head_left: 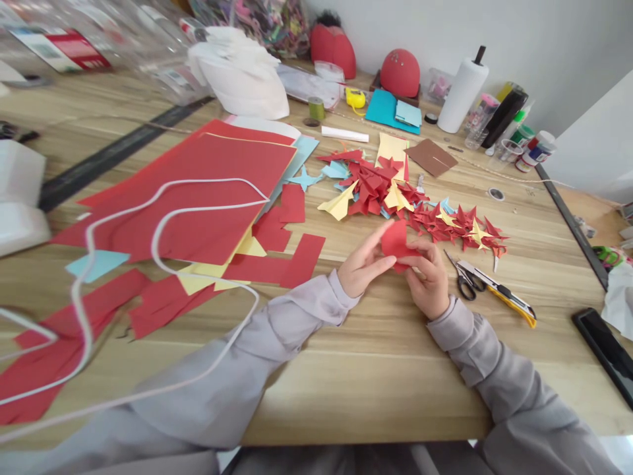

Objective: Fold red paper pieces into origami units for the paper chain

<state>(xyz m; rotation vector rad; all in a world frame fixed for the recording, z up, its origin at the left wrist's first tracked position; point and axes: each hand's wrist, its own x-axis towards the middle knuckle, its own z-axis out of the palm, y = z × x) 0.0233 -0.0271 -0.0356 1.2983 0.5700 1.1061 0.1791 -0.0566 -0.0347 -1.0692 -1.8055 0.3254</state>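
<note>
A small piece of red paper (394, 241), bent or partly folded, is held up between both hands over the middle of the wooden table. My left hand (363, 262) pinches its left and lower edge between thumb and fingers. On its right side, my right hand (428, 277) grips it with bent fingers. Just beyond the hands lies a heap of folded red, yellow and blue paper shapes (370, 185), with red stars (438, 221) spreading to the right. Black scissors (467, 280) rest right of my right hand.
Large red sheets (212, 191) and red strips (301, 260) cover the left side, crossed by a white cable (158, 244). A yellow cutter (509, 300) and a black phone (606, 353) lie right. Bottles and jars (537, 152) stand behind.
</note>
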